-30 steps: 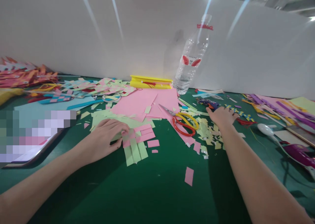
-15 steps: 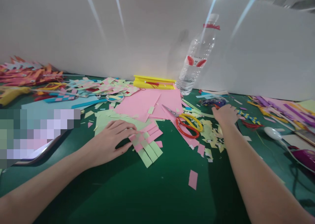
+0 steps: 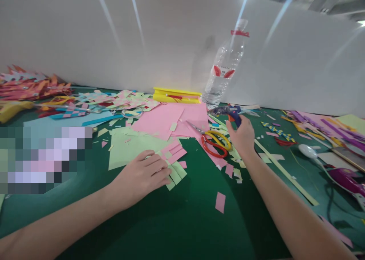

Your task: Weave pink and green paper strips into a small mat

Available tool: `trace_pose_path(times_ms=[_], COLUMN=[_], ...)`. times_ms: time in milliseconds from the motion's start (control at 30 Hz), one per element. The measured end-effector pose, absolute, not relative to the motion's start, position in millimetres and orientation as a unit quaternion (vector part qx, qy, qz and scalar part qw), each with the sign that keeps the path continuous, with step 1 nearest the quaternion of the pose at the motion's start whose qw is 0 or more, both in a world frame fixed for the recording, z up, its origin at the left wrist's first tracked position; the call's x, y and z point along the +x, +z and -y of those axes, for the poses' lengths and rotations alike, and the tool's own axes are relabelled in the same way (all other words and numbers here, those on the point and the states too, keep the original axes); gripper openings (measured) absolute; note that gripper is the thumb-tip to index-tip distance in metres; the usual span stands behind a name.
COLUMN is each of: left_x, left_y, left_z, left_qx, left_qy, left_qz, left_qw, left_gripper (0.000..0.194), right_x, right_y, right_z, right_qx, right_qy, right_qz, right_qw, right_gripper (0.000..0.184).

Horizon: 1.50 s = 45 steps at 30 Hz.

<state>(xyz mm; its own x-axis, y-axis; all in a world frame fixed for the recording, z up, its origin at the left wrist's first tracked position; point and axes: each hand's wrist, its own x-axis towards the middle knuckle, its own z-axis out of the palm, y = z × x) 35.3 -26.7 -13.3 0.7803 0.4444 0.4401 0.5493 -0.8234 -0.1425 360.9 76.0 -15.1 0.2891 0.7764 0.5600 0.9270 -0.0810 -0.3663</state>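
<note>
My right hand [image 3: 242, 136] is wrapped around the handle of a dark blue glue gun [image 3: 234, 114] with an orange trigger, lifted above paper scraps, its nozzle pointing left. In the middle, the curled fingers of my left hand [image 3: 144, 175] grip the left side of a woven piece of pink and green paper strips [image 3: 177, 173], covering part of it. Between my hands lie scissors [image 3: 216, 144] with red and yellow handles, blades partly over pink paper sheets [image 3: 168, 119]. A light green sheet [image 3: 121, 145] extends behind my left hand.
A clear plastic bottle [image 3: 224, 73] leans against the wall beside a yellow folded strip [image 3: 176, 96]. Woven paper pieces [image 3: 31, 86] are heaped far left, near a yellow-handled tool [image 3: 15, 109]. A purple-handled tool [image 3: 345, 180], a white spoon-shaped end [image 3: 308, 151] and purple strips [image 3: 339, 132] lie right.
My right hand has picked up the glue gun and brought it left. My left hand has slid right and closed over the woven paper piece. A long pale green strip is now uncovered at right.
</note>
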Motion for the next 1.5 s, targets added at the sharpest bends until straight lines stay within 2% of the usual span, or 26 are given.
trace_pose_path(times_ms=[133, 567, 933, 1500], left_x=[46.4, 67.1, 67.9, 70.5], left_y=[-6.6, -9.2, -12.2, -14.2], left_z=[33.6, 35.2, 39.6, 39.2], left_qx=[-0.939, -0.918, -0.911, -0.895], left_qy=[-0.147, -0.113, -0.145, -0.138], left_qz=[0.28, 0.376, 0.381, 0.424], left_qw=[0.138, 0.054, 0.063, -0.032], left_gripper=[0.043, 0.023, 0.011, 0.009], right_x=[345.1, 344.2, 345.6, 350.8], right_y=[-14.7, -17.8, -20.9, -28.6], right_z=[-58.9, -48.8, -52.7, -58.9], right_qx=[-0.698, -0.651, -0.646, -0.608], right_qy=[-0.111, -0.147, -0.134, -0.17], right_qz=[0.629, 0.664, 0.668, 0.678], right_qw=[0.322, 0.337, 0.345, 0.376], right_gripper=[0.053, 0.051, 0.047, 0.046])
